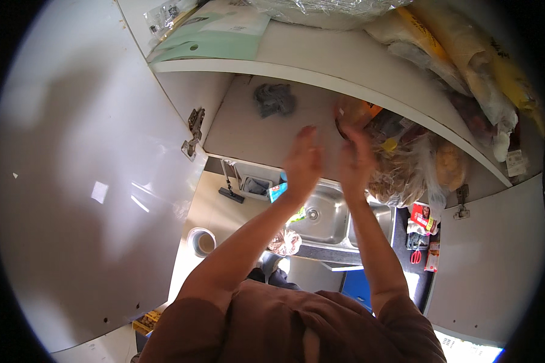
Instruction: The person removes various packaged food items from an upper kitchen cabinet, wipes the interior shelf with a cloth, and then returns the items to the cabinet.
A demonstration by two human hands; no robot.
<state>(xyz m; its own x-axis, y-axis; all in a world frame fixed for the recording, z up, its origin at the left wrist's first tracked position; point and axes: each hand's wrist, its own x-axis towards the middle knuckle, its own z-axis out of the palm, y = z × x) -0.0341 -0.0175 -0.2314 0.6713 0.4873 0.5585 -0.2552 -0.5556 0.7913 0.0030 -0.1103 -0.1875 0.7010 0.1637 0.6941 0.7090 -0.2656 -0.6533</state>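
Note:
Both my hands reach into an open wall cabinet, over its lower shelf [250, 131]. My left hand [304, 154] is blurred, with its fingers raised and nothing seen in it. Close by on its right, my right hand [356, 152] is also blurred, beside an orange plastic package [356, 111]; whether it touches the package I cannot tell. A crumpled grey cloth or bag [274, 100] lies deeper on the shelf, to the left. Clear plastic bags of dried food [397, 177] are heaped right of my right hand.
Open cabinet doors stand at left [91, 181] and right [495, 258]. The upper shelf edge [336, 81] arches above my hands, with bags [463, 59] on that shelf. Below are a steel double sink [327, 218], red scissors [416, 257], a bucket [201, 242] and a floor brush [231, 195].

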